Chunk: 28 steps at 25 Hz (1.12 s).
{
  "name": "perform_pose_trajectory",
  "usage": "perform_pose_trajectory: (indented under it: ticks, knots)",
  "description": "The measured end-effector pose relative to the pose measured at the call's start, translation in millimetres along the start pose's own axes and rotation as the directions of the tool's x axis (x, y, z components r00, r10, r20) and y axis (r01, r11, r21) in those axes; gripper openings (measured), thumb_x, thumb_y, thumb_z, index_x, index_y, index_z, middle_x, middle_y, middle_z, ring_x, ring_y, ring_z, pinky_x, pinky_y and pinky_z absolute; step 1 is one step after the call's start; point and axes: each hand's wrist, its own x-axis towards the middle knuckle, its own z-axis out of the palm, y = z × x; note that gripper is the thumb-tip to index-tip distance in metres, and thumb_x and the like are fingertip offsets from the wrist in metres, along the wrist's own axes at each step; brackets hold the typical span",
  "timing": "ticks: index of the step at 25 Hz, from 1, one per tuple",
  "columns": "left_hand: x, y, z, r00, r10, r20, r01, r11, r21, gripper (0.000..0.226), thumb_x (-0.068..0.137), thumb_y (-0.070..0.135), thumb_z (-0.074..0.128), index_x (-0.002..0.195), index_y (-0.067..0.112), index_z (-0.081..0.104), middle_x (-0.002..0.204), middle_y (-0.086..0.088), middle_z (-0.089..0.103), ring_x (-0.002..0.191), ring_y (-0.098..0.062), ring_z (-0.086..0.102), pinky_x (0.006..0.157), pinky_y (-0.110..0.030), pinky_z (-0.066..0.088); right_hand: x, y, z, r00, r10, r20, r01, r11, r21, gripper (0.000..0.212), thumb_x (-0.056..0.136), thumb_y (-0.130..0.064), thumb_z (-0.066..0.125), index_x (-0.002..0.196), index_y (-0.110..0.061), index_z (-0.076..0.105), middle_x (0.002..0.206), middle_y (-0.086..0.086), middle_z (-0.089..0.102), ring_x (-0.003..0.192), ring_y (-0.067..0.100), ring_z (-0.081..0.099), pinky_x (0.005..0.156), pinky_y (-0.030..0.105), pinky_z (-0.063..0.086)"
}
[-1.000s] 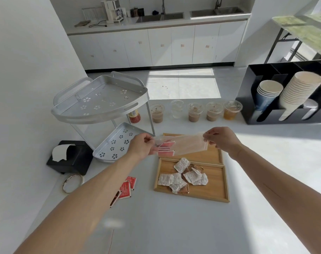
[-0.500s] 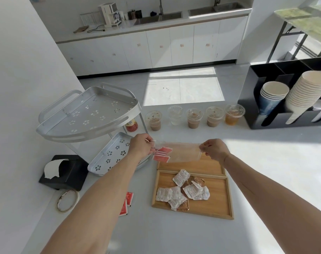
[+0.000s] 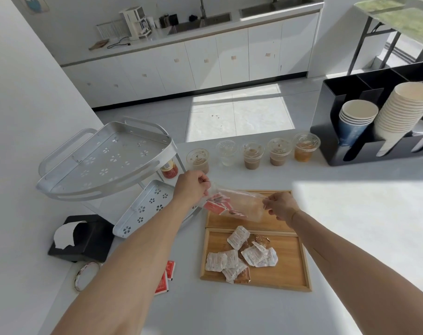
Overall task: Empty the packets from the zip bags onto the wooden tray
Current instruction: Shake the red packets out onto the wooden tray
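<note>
Both hands hold a clear zip bag (image 3: 248, 206) stretched over the far half of the wooden tray (image 3: 302, 259). My left hand (image 3: 190, 187) pinches the bag's left end, where several red packets (image 3: 215, 205) are bunched. My right hand (image 3: 280, 205) pinches the bag's right end. Several white and brown packets (image 3: 239, 258) lie in a heap on the tray's near compartment. The far compartment (image 3: 220, 222) shows bare wood under the bag.
Red packets (image 3: 165, 278) lie on the counter left of the tray, beside my left forearm. A two-tier metal rack (image 3: 104, 163), a black tissue box (image 3: 85, 238) and a tape roll (image 3: 85, 274) stand left. Lidded drink cups (image 3: 252, 154) line the back; a black cup holder (image 3: 374, 122) stands right.
The camera has tilted down and the view shifted. Both hands have lowered the bag slightly toward the tray; its right end now sags lower than before.
</note>
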Motion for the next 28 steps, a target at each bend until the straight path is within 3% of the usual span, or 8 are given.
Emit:
perform_pose_trajectory:
  ticks: [10, 14, 20, 24, 28]
  knots:
    - [6.8, 46.6, -1.5, 0.989, 0.142, 0.044, -0.144, 0.987, 0.064, 0.007, 0.088, 0.013, 0.067, 0.083, 0.018, 0.068, 0.067, 0.007, 0.067, 0.061, -0.006, 0.07, 0.073, -0.035, 0.062, 9.0, 6.8, -3.9, 0.999, 0.036, 0.008, -0.036, 0.993, 0.114, 0.018, 0.095, -0.018, 0.059, 0.086, -0.005, 0.066, 0.086, 0.011, 0.065, 0.075, 0.023, 0.055, 0.053, 0.026, 0.037]
    - [6.5, 59.2, -5.6, 0.973, 0.223, 0.059, -0.229, 0.965, 0.128, 0.005, 0.089, 0.015, 0.066, 0.089, 0.012, 0.07, 0.069, 0.002, 0.068, 0.063, -0.01, 0.069, 0.073, -0.034, 0.061, 11.9, 11.1, -0.7, 0.999, 0.045, 0.028, -0.049, 0.984, 0.172, 0.017, 0.096, -0.02, 0.059, 0.09, -0.005, 0.066, 0.086, 0.009, 0.066, 0.071, 0.021, 0.055, 0.05, 0.025, 0.036]
    - [10.6, 66.9, -10.8, 0.969, 0.243, 0.047, -0.247, 0.956, 0.155, 0.007, 0.089, 0.014, 0.065, 0.086, 0.011, 0.071, 0.068, -0.003, 0.069, 0.062, -0.014, 0.068, 0.072, -0.036, 0.061, 12.6, 7.0, 9.4, 0.997, 0.041, 0.061, -0.052, 0.979, 0.197, 0.019, 0.096, -0.021, 0.059, 0.079, -0.011, 0.062, 0.082, 0.005, 0.067, 0.063, 0.015, 0.055, 0.051, 0.026, 0.038]
    - [10.2, 71.5, -10.4, 0.97, 0.237, 0.061, -0.244, 0.955, 0.168, 0.006, 0.089, 0.017, 0.066, 0.086, 0.015, 0.071, 0.067, -0.001, 0.069, 0.063, -0.013, 0.069, 0.072, -0.033, 0.06, 10.9, 8.9, 6.2, 0.998, 0.034, 0.05, -0.042, 0.982, 0.187, 0.016, 0.095, -0.022, 0.059, 0.089, -0.01, 0.066, 0.083, 0.004, 0.068, 0.067, 0.015, 0.058, 0.057, 0.028, 0.043]
    - [9.5, 81.7, -14.7, 0.964, 0.258, 0.061, -0.265, 0.948, 0.177, 0.007, 0.089, 0.018, 0.066, 0.082, 0.018, 0.069, 0.062, 0.007, 0.066, 0.053, 0.0, 0.064, 0.065, -0.026, 0.056, 9.1, 6.5, 5.6, 0.998, 0.019, 0.059, -0.031, 0.976, 0.217, 0.016, 0.096, -0.023, 0.058, 0.092, -0.01, 0.066, 0.083, 0.003, 0.068, 0.065, 0.013, 0.058, 0.058, 0.027, 0.044]
